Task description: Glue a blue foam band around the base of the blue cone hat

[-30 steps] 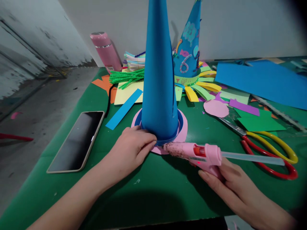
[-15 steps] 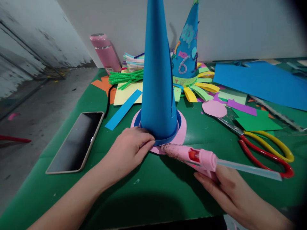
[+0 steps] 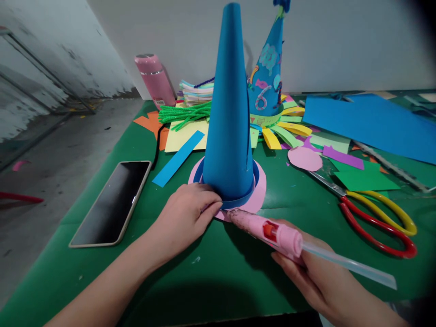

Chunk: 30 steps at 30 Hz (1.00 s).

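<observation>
A tall blue paper cone [image 3: 228, 109] stands upright on a pink paper ring [image 3: 259, 193]. A blue paper strip [image 3: 238, 201] curves around the cone's foot, just inside the pink rim. My left hand [image 3: 190, 211] pinches the front edge of this strip between thumb and fingers. My right hand [image 3: 313, 268] is wrapped around a pink glue gun [image 3: 264, 227] with a clear glue stick [image 3: 350, 264] poking out of its back. The gun's nozzle sits at the strip's lower front edge, right beside my left fingertips; its very tip is hidden.
On the green table [image 3: 194, 281] lie a phone [image 3: 112, 204] at left and scissors [image 3: 378, 222] at right, their blades partly under a pink paper disc [image 3: 304, 158]. Behind stand a pink bottle [image 3: 156, 81], green pipe cleaners [image 3: 185, 111] and a decorated blue cone hat [image 3: 269, 68].
The view has shifted slightly, so the cone's top now shows. The glue gun's rear has swung lower and a little left; its nozzle stays by the strip. My left hand keeps its pinch.
</observation>
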Each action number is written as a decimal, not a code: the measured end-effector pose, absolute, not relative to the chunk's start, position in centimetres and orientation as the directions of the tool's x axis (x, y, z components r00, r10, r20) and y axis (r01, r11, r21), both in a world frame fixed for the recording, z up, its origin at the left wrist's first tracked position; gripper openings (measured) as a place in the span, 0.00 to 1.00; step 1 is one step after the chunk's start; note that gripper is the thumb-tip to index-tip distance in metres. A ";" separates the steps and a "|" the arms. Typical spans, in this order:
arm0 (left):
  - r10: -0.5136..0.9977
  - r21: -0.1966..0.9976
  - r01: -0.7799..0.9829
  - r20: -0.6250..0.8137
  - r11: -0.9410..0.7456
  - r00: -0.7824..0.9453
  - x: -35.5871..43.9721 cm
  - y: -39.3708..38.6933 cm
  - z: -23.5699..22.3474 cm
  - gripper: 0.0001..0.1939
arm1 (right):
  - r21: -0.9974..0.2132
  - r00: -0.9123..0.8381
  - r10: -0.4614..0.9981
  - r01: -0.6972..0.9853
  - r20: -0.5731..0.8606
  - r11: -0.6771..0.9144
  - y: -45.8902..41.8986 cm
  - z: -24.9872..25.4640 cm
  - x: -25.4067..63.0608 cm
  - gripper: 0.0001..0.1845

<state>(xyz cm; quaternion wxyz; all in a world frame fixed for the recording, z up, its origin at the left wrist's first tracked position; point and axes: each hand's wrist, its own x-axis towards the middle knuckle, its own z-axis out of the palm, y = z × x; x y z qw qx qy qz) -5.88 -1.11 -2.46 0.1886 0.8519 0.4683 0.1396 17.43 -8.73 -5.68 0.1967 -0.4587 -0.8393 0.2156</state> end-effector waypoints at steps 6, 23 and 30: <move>0.848 0.448 0.744 0.064 -0.495 0.526 -5.9 -1.1 -2.4 0.12 | -0.511 -0.508 0.849 0.696 0.146 0.504 -8.8 -5.5 17.0 0.21; 0.842 0.450 0.745 0.028 -0.492 0.539 -5.8 -1.1 -2.5 0.12 | -0.458 -0.490 0.836 0.702 0.246 0.546 -9.1 -6.1 17.6 0.21; 0.844 0.448 0.745 0.042 -0.494 0.534 -6.0 -1.0 -2.7 0.12 | -0.535 -0.483 0.855 0.680 0.189 0.502 -9.2 -6.0 17.7 0.21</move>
